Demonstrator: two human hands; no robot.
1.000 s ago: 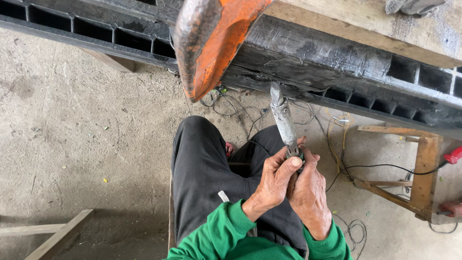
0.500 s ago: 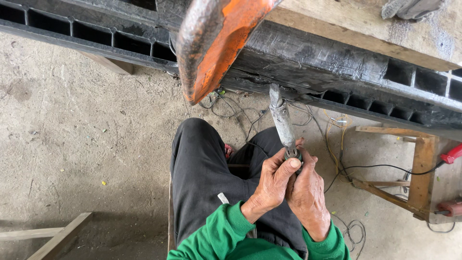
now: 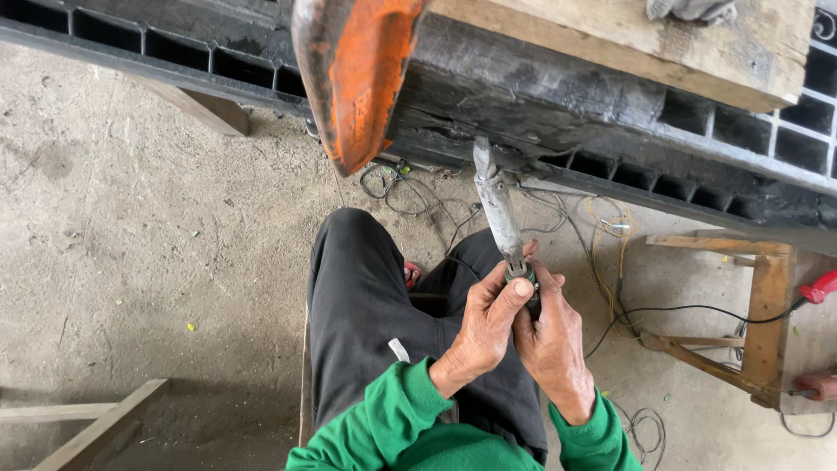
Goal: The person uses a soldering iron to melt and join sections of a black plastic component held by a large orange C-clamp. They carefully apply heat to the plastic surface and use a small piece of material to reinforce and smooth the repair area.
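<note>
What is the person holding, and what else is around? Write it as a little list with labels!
left hand: the left hand grips the dark end of a grey tool
right hand: the right hand wraps the same end from the other side
tool: the grey tool is long, pointing up toward the black metal frame
above: an orange cover and a wooden plank
floor: concrete floor with loose wires
right side: wooden stand
clothes: green sleeves, black trousers

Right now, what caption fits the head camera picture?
Both hands, left and right, grip a grey tool over black trousers.
</note>
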